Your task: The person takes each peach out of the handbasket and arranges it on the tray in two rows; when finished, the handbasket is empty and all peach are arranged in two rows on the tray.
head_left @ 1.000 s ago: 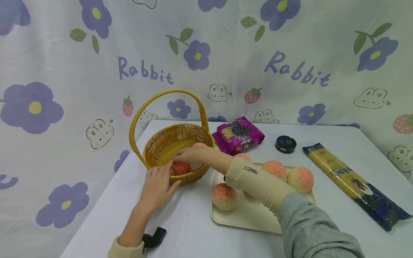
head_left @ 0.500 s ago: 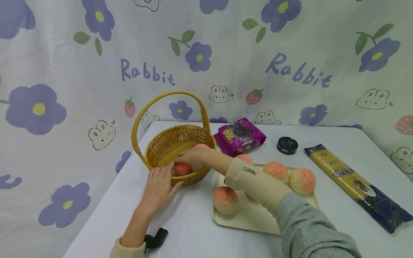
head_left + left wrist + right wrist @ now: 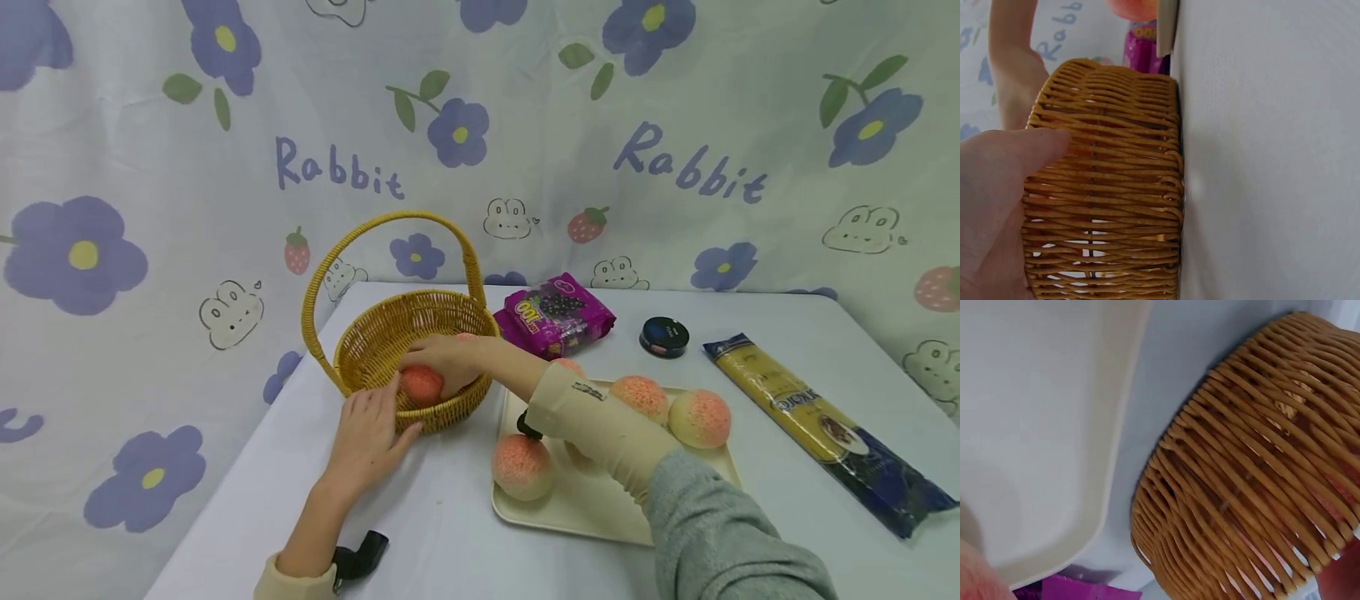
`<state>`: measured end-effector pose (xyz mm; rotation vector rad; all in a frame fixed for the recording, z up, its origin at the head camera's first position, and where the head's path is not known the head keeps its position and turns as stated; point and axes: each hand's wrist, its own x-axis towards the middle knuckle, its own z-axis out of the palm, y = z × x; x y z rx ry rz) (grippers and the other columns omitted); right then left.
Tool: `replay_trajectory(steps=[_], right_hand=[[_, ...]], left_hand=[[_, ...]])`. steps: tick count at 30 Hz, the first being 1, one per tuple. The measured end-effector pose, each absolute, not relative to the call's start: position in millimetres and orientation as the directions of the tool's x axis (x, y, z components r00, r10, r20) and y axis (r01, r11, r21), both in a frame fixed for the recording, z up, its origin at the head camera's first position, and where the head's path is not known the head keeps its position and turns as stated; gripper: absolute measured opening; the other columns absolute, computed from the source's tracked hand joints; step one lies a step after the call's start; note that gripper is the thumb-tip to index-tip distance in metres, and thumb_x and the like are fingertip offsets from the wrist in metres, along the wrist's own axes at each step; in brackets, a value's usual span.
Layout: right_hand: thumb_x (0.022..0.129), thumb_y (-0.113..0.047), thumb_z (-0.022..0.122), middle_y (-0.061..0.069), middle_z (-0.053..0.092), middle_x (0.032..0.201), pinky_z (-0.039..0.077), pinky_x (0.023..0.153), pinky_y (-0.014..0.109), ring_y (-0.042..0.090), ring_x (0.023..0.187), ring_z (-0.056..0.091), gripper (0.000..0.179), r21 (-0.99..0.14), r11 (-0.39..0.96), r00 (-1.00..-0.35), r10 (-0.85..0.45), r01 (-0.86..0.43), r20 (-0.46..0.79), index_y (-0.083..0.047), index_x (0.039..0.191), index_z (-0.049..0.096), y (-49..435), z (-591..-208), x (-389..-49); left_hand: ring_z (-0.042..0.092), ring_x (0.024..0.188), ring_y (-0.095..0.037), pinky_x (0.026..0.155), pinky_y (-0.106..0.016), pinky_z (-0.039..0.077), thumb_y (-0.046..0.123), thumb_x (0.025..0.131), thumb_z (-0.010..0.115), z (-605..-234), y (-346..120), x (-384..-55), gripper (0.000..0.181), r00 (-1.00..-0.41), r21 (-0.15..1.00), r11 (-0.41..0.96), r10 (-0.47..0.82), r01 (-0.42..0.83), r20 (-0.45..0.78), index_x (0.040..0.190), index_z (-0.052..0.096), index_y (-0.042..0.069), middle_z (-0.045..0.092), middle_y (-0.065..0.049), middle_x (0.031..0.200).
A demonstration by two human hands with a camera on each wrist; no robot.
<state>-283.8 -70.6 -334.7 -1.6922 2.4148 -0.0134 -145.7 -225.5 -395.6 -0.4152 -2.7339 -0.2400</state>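
Note:
My left hand (image 3: 366, 433) grips the near-left rim of the woven wicker basket (image 3: 459, 410). In the left wrist view its thumb (image 3: 1047, 147) lies on the basket's outer wall, with the other fingers over the rim. My right hand (image 3: 442, 360) reaches inside the basket, its fingers curled over a reddish peach (image 3: 422, 386) near the front wall. Behind that hand, the top of another peach (image 3: 466, 337) shows in the basket. Several pink-and-cream peaches, including one at the near-left corner (image 3: 522, 468), sit on the cream tray (image 3: 577, 512) under my right forearm.
The basket's tall handle (image 3: 397, 215) arches above it. Behind the tray lie a purple packet (image 3: 557, 315) and a round black tin (image 3: 664, 337). To the right is a long gold-and-blue pasta packet (image 3: 817, 425). A printed curtain (image 3: 525, 125) hangs along the back.
My right hand has risen slightly inside the basket, and the reddish peach has come up a little with it. The left hand keeps its hold on the rim.

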Motion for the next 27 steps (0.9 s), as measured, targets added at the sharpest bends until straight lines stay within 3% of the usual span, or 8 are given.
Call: replay_trajectory(steps=[8,27], right_hand=[[0.07,-0.019,0.078,0.003,0.041,0.13,0.038,0.096,0.033,0.02,0.119,0.038,0.071,-0.181,0.357,-0.349,-0.934,-0.917,-0.074,-0.018,0.132,0.044,-50.7,-309.3,-279.2],[0.071,-0.03,0.076,0.001,0.045,0.123,0.042,0.088,0.025,0.012,0.109,0.044,0.067,-0.215,0.362,-0.382,-0.923,-0.907,0.056,-0.017,0.13,0.046,-8.0,-290.7,-272.5]], left_hand=[[0.042,0.107,-0.032,0.098,-0.047,0.025,0.036,0.083,0.064,-394.7,-225.5,-148.6,0.07,-0.878,0.089,0.939,0.273,0.331,0.393,0.135,0.037,-0.002,0.051,-0.016,0.12],[0.043,0.109,-0.033,0.098,-0.048,0.025,0.033,0.08,0.068,-399.2,-226.2,-148.9,0.059,-0.866,0.097,0.934,0.274,0.343,0.418,0.126,0.048,0.001,0.051,-0.016,0.119]])
